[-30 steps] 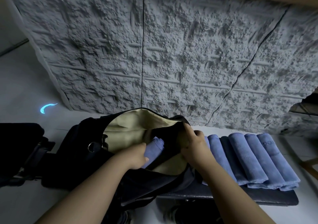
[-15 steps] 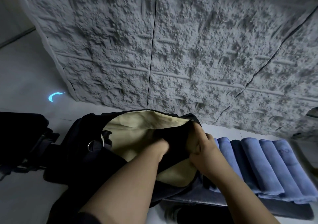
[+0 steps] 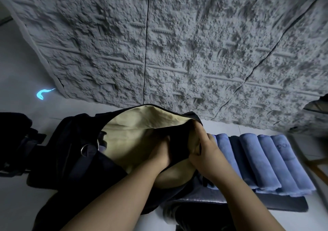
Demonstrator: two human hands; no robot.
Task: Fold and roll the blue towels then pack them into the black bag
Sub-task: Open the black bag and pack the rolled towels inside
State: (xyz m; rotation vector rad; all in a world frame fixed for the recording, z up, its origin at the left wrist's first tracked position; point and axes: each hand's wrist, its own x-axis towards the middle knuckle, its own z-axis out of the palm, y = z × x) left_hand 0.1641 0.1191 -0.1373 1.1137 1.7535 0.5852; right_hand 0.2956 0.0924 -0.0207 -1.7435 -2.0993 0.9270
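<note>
Packing step: black bag [image 3: 67,150] lies open, cream lining showing, beside rolled blue towels [image 3: 264,161] on a dark mat [image 3: 266,202]. Right hand [image 3: 204,152] pinches the bag's rim; left hand [image 3: 159,152] reaches inside, fingers hidden. Next, probably, fetch another roll.

Dim, bluish light is filling the scene. Deep shadow is swallowing detail left of the hands. Wide-angle distortion is bending the edges, with slight blur.

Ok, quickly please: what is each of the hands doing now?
Left hand: reaches into the black bag, fingers hidden, state cannot be told.
Right hand: grips the bag's opening edge.
</note>
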